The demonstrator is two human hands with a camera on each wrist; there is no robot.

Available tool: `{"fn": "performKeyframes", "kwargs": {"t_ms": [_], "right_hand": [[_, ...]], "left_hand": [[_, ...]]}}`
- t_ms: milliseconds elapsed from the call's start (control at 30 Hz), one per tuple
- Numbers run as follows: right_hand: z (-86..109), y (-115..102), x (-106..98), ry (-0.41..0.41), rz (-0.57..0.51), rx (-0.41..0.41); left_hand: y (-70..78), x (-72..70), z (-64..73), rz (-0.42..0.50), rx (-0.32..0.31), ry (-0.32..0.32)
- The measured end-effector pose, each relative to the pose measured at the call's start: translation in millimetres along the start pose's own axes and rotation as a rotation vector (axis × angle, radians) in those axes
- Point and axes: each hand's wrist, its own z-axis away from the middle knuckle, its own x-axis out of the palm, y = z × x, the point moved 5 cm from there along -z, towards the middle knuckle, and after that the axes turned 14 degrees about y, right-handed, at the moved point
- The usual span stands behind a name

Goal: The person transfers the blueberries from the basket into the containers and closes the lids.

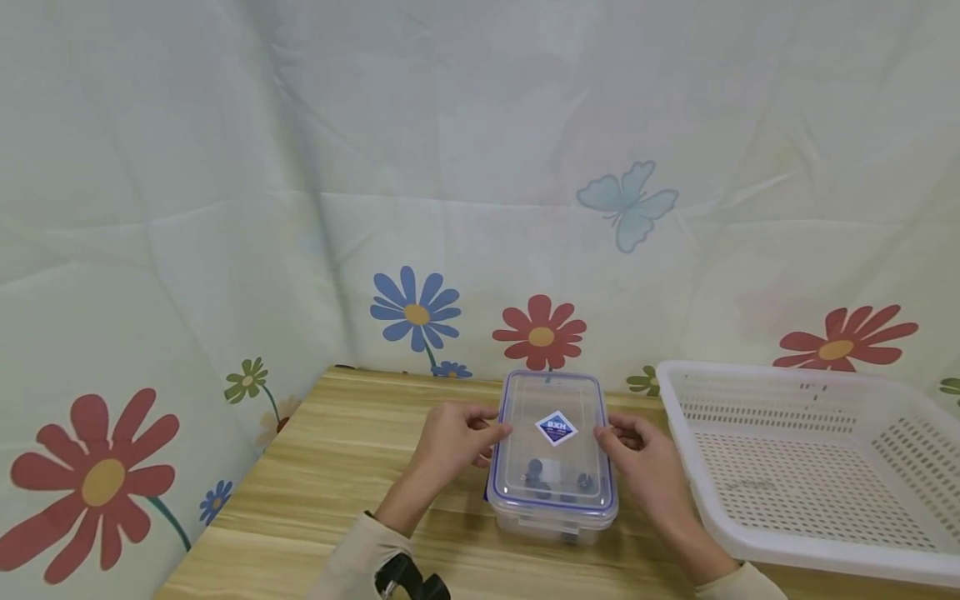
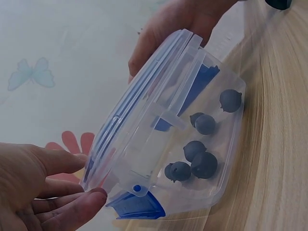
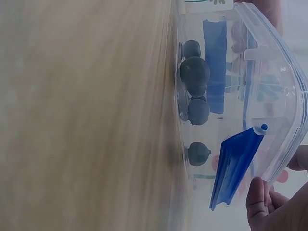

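A clear plastic food container (image 1: 517, 523) stands on the wooden table, its blue-edged lid (image 1: 551, 387) on top with a diamond-shaped label. Several blueberries (image 2: 204, 165) lie on its bottom. My left hand (image 1: 450, 437) pinches the left edge of the lid, thumb above and fingers below the rim. On the opposite edge my right hand (image 1: 648, 462) does the same. The blue side clips stand swung out, one clip (image 2: 137, 206) near my left fingers and another clip (image 3: 238, 163) close to the right ones.
To the right of the container is a white perforated plastic basket (image 1: 810, 492). Behind the wooden table (image 1: 352, 450) hangs a pale curtain (image 1: 480, 167) printed with flowers and a butterfly.
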Motion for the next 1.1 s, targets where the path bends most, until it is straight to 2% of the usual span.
{"fn": "performKeyframes", "kwargs": {"t_ms": [767,1100], "right_hand": [[-0.1,4.7,2.7,-0.009,-0.004,0.025],[-0.6,7.0,4.9,-0.021,-0.016,0.033]], "left_hand": [[-3.8,0.7,-1.4,-0.044,-0.008,0.001],[-6.4,0.8,-1.0,-0.033,-0.011,-0.013]]}}
